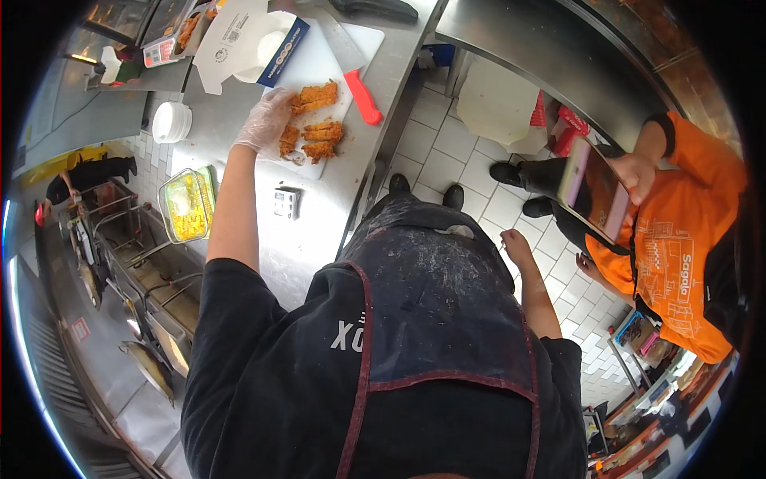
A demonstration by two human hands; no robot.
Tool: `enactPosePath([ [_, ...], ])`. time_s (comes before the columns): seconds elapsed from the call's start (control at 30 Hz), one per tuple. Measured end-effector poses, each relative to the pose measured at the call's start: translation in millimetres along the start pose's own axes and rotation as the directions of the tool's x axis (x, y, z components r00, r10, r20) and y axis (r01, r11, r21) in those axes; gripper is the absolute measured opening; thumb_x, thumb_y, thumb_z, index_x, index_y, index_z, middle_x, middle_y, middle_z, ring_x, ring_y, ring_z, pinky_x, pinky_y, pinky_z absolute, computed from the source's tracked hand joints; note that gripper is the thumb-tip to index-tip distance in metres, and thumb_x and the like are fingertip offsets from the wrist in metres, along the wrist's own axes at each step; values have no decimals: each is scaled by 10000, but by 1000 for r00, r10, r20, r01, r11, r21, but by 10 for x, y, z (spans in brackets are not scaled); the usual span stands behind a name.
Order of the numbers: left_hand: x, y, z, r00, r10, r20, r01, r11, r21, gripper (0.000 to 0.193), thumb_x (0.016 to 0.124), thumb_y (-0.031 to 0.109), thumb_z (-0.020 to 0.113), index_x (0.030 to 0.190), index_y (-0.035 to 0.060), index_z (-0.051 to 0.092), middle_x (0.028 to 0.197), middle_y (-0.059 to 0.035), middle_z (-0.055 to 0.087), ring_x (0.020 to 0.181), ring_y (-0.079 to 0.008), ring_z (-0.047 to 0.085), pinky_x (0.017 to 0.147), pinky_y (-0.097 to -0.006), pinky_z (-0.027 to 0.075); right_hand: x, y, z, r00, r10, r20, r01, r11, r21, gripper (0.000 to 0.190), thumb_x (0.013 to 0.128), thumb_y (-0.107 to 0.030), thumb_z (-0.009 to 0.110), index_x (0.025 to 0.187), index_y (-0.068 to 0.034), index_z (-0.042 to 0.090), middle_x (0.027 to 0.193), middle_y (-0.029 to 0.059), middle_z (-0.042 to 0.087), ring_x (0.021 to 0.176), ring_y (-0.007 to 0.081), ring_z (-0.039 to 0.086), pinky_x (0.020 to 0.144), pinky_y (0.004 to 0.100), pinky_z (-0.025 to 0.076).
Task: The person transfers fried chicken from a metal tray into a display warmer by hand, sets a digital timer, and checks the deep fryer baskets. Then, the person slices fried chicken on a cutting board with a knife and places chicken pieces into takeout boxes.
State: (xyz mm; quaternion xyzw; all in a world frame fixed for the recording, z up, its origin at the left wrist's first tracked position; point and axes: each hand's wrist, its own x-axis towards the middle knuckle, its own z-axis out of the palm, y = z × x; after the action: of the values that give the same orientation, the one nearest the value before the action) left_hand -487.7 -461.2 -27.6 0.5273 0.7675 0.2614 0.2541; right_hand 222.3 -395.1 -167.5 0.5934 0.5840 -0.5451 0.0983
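My left hand [269, 123], in a clear plastic glove, reaches over a white cutting board [368, 42]. Its fingertips touch sliced, breaded fried cutlet [317, 97]; whether they grip a piece is hidden. More cutlet slices [323, 141] lie just below on the board. Above the hand, an open white takeout box [230, 51] with a blue printed side holds what looks like white rice [274, 48]. A knife with a red handle [362, 99] rests across the board's right side. Bare and loosely curled, my right hand [516, 246] hangs beside my apron, nothing visible in it.
A stack of white tubs [172, 122], a glass dish of yellow food [187, 206] and a small device [287, 203] stand on the steel counter [287, 257]. Fryers [149, 263] are at left. At right, a person in orange [676, 239] holds a tablet [595, 191].
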Motion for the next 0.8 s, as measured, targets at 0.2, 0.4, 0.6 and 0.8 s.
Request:
enactPosePath([
  [0.2, -10, -253, -109, 986, -44, 160, 98, 933, -347, 466, 926, 76, 586, 1380, 166, 529, 1266, -197, 559, 1158, -319, 571, 1018, -346, 463, -76, 103, 98, 1000, -9, 28, 8, 1000, 24, 392, 930, -330, 510, 978, 33, 651, 883, 157, 693, 864, 257, 655, 811, 366, 486],
  [0.4, 12, 157, -226, 983, 19, 180, 1, 994, -109, 489, 928, 153, 620, 1399, 103, 497, 1220, -191, 572, 1070, -272, 607, 981, -348, 484, -62, 214, -23, 1000, 8, -9, -9, 994, -106, 339, 932, -290, 492, 991, 1, 656, 886, 122, 678, 774, 211, 623, 724, 346, 491],
  [0.6, -119, 609, -317, 905, -405, 127, 355, 887, 294, 543, 896, 372, 621, 1349, 86, 533, 1166, -238, 616, 1062, -328, 630, 931, -353, 498, 143, -4686, -816, 383, -283, 879, 217, 953, 212, 867, 719, -179, 567, 1514, -83, 235, 1220, 166, 592, 870, 219, 691, 526, 386, 612],
  [0.8, 4, 450, -97, 998, -53, 21, 32, 824, 566, 494, 902, 343, 612, 1323, 92, 551, 1208, -178, 647, 1109, -284, 621, 951, -347, 489, 141, -4693, -755, 477, -336, 812, 292, 932, 213, 792, 716, -164, 534, 1464, -28, 314, 1097, 159, 654, 821, 213, 706, 479, 349, 601],
])
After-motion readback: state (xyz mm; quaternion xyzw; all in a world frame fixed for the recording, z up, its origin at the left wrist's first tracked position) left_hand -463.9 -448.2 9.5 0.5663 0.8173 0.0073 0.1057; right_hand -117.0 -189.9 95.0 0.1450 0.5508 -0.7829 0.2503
